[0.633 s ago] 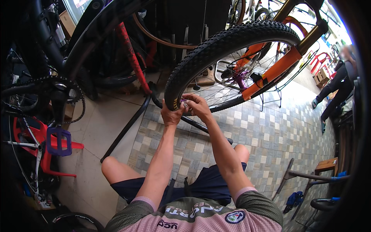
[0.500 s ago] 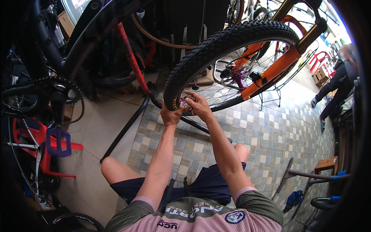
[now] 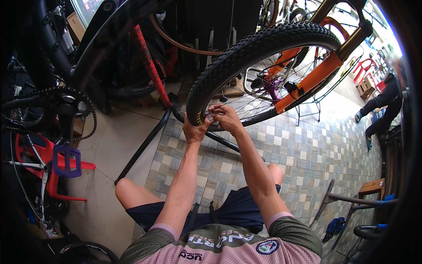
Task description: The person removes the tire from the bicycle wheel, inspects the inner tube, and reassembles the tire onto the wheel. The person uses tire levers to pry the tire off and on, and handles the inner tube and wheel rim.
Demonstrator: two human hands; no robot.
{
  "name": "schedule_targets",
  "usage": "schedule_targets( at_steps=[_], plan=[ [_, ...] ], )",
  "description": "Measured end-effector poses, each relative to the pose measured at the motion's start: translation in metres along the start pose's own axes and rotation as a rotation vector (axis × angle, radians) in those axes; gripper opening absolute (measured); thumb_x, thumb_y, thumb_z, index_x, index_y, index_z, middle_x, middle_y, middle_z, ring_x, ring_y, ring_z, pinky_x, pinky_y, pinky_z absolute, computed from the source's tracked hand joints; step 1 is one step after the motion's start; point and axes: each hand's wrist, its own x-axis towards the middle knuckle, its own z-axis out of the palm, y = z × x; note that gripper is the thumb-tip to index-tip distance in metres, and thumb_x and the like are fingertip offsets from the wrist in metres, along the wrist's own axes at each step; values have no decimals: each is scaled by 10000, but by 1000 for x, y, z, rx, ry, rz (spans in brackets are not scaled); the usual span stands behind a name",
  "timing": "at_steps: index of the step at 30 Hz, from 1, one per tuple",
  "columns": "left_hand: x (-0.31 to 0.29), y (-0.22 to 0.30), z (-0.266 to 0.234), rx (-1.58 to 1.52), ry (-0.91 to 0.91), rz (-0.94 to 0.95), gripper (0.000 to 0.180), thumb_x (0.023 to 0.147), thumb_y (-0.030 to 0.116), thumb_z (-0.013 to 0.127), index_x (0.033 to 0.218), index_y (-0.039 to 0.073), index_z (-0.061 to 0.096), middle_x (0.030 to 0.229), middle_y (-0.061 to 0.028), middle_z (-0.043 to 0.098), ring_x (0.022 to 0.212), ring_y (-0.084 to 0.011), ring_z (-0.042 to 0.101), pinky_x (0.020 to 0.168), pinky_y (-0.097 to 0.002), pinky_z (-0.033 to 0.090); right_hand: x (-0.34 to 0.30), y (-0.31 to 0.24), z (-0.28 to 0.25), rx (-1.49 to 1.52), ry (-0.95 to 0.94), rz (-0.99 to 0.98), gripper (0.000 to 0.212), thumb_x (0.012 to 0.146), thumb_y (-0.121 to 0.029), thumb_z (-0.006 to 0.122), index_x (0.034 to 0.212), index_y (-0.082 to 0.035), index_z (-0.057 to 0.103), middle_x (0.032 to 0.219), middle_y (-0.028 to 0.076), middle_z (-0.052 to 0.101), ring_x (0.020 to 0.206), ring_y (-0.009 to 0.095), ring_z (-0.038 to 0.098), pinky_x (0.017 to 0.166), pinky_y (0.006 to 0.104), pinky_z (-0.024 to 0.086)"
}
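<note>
A bicycle wheel with a knobby black tire (image 3: 233, 57) hangs in front of me, held in an orange fork (image 3: 303, 83) with a purple hub (image 3: 271, 90). My left hand (image 3: 194, 130) is closed round the lower near side of the tire, with the thumb toward the rim. Just right of it, my right hand (image 3: 227, 119) is at the inner side of the rim, fingers bent and pinched together. A small purple piece (image 3: 208, 115) shows between the two hands. What exactly the right fingertips hold is too small to tell.
The dark bike frame (image 3: 99, 44), chainring and purple pedal (image 3: 67, 161) fill the left. A red stand post (image 3: 151, 68) with black legs rises beside the wheel. At lower left lies a red plastic chair (image 3: 55, 185). A person (image 3: 387, 103) is at far right, above a wooden stool (image 3: 372, 187).
My right hand has shifted slightly and its fingers have drawn closer together at the rim. My left hand stays on the tire. The person at far right has bent lower.
</note>
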Motion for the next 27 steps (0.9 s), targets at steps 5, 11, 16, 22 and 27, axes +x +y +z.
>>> schedule_targets(
  at_steps=[5, 11, 16, 22, 27],
  plan=[
    [-1, 3, -1, -8, -18, -20, 525, 780, 270, 856, 1213, 57, 650, 969, -109, 770, 880, -268, 773, 799, -395, 607, -7, -8, 3, -110, 24, 28, 245, 978, -112, 754, 1212, -60, 700, 970, 36, 764, 732, 73, 693, 499, 221, 496],
    [0, 8, -1, 8, -24, -32, 506, 787, 269, 852, 1198, 56, 648, 972, -114, 768, 881, -284, 772, 798, -403, 607, -6, -1, -5, -11, -62, -29, 274, 1013, -182, 726, 1235, -22, 701, 1020, 38, 743, 737, 65, 657, 547, 206, 507],
    [1, 6, -3, 26, -13, 17, 529, 782, 270, 853, 1218, 55, 644, 990, -118, 766, 894, -287, 770, 806, -412, 606, -10, 6, -3, 57, -50, -115, 311, 996, -65, 708, 1298, -4, 662, 1070, 61, 749, 733, 66, 641, 569, 208, 509],
    [-2, 8, -2, -6, -14, 8, 545, 782, 284, 850, 1228, 49, 642, 985, -130, 763, 903, -301, 771, 803, -426, 602, 0, 12, 2, -150, 53, -184, 298, 967, 9, 647, 1264, 13, 668, 1078, 96, 759, 669, 125, 675, 595, 266, 553],
    [-3, 11, 0, 39, 5, 50, 548, 771, 331, 873, 1162, 51, 610, 904, -156, 752, 880, -366, 775, 739, -457, 598, 15, 11, -5, -585, 66, -32, 323, 1004, -108, 655, 1300, 20, 654, 1055, 92, 750, 599, 94, 635, 537, 256, 514]
  ],
)
